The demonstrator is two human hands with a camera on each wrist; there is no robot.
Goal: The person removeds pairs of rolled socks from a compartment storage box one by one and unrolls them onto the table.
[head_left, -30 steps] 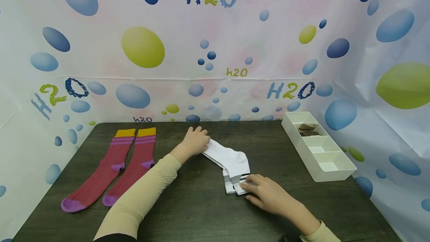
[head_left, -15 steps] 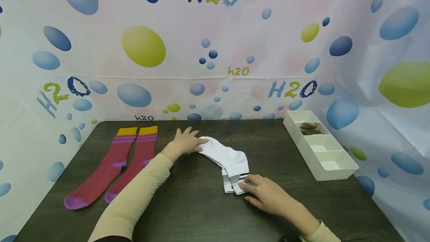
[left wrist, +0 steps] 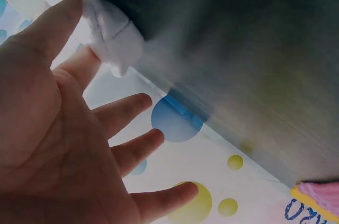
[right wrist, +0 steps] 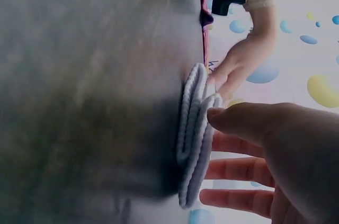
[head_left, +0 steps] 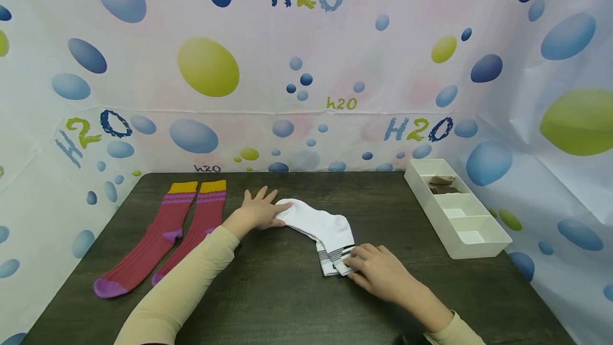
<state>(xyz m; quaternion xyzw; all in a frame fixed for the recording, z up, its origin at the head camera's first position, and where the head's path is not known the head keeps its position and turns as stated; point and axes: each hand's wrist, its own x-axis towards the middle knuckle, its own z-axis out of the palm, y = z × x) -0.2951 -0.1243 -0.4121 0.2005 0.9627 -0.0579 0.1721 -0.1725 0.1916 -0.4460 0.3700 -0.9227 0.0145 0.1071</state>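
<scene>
A pair of white ankle socks (head_left: pixel 313 222) with dark-striped cuffs lies on the dark table, one sock largely over the other. My left hand (head_left: pixel 258 212) is at the toe end, fingers spread, with the thumb and index finger at the toe. In the left wrist view, the other fingers (left wrist: pixel 135 150) reach out straight past the white toe (left wrist: pixel 119 44). At the cuffs is my right hand (head_left: pixel 380 273), its fingertips over their right edge. The right wrist view has the thumb (right wrist: pixel 233 118) against the ribbed cuffs (right wrist: pixel 196 144), with the fingers extended behind them.
A pair of dark red knee socks (head_left: pixel 148 238) with purple heels and yellow cuffs lies flat at the left, partly behind my left sleeve (head_left: pixel 182 292). At the right edge stands a white divided box (head_left: pixel 457 209), brownish items (head_left: pixel 441 184) in one compartment. A bubble-print sheet (head_left: pixel 306 137) hangs behind the table (head_left: pixel 268 302).
My left hand has slid leftward along the sock toe and spread its fingers, uncovering the toe, which sits slightly further left. The right hand stays at the cuffs, a little further up.
</scene>
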